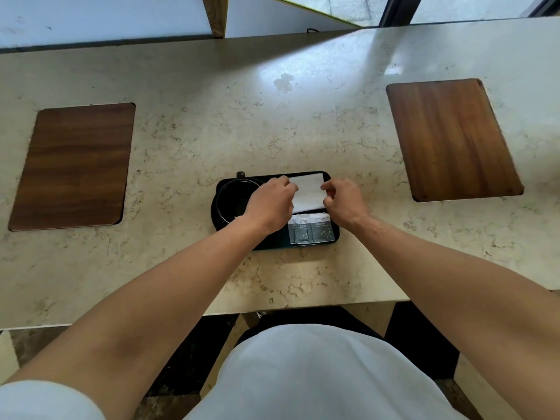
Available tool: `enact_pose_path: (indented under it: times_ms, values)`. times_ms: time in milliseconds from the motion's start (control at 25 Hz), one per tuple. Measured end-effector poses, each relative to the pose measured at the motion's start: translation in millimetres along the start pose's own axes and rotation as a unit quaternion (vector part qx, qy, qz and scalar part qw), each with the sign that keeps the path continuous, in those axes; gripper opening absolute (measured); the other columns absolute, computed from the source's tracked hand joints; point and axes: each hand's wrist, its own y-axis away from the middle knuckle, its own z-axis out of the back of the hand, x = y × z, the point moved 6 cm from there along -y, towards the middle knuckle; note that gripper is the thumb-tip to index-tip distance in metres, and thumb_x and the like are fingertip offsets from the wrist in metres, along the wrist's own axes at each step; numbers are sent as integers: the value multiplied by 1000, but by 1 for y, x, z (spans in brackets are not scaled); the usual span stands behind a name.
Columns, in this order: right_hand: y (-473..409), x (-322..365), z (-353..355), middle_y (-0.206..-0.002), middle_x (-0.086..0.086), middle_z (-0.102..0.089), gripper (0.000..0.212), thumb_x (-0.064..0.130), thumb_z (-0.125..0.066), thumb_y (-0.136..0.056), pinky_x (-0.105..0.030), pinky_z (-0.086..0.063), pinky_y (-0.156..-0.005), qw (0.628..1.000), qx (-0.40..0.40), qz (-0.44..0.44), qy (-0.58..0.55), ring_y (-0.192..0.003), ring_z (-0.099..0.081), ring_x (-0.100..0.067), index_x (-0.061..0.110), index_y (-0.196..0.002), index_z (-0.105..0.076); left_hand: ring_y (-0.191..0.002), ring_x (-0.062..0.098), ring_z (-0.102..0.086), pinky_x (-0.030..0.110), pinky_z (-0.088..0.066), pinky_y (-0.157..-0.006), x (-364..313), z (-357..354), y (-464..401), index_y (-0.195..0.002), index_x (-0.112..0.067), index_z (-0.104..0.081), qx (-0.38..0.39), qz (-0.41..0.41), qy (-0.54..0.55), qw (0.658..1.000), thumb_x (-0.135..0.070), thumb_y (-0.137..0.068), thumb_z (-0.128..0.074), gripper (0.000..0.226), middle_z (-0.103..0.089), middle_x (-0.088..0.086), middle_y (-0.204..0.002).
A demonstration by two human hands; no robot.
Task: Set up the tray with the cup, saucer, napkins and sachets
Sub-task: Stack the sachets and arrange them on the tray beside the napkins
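On the marble counter, a black tray is sitting between two wooden boards, well apart from both. Left hand and right hand are both hovering over the tray, fingers curled narrow, each pinching a side edge of the white napkins. Napkins are lying flat in the tray's far right part, between the two sets of fingertips. Sachets are lying in a row just nearer than the fingers, below the napkins. Dark saucer is sitting left of the left fingers, partly under that hand; cup is hard to make out.
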Motion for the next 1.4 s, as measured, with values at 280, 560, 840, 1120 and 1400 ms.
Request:
enact_pose_path:
  times_ms: [280,560,840,1120,1400]
  values:
    - [-22,-25,-11,-121,-6,-43,48,15,-55,-98,-37,-49,-99,999,39,15,-3,-109,-51,-24,28,-145,-51,-101,30,-58,40,-51,-74,-7,-16,-17,-110,-7,-61,46,36,-81,995,-7,-90,-61,20,-59,12,-116]
    - [-36,-32,-24,-128,-5,-38,47,32,-59,-98,-36,-48,-99,995,81,53,25,-118,-45,-23,42,-142,-47,-102,30,-57,35,-37,-69,-7,-25,-32,-115,-11,-60,67,45,-132,988,-13,-88,-64,27,-57,12,-117]
    - [-40,-36,-20,-127,-7,-41,51,32,-58,-96,-40,-53,-94,994,80,67,36,-112,-52,-26,39,-144,-45,-110,33,-55,42,-45,-93,-9,-31,-37,-119,-10,-59,63,35,-142,987,-14,-86,-59,34,-55,16,-125]
    - [-38,-35,-15,-128,-8,-44,53,36,-60,-94,-36,-55,-88,995,61,64,36,-103,-58,-24,35,-144,-45,-123,34,-49,50,-41,-104,-7,-31,-36,-127,-13,-57,73,29,-160,984,-24,-87,-62,42,-49,17,-137]
    - [-38,-37,-14,-129,-8,-43,62,36,-62,-90,-41,-57,-88,992,89,59,60,-104,-58,-25,36,-148,-41,-113,36,-54,50,-39,-104,-9,-31,-35,-121,-11,-60,64,25,-170,983,-30,-88,-56,38,-55,17,-126]
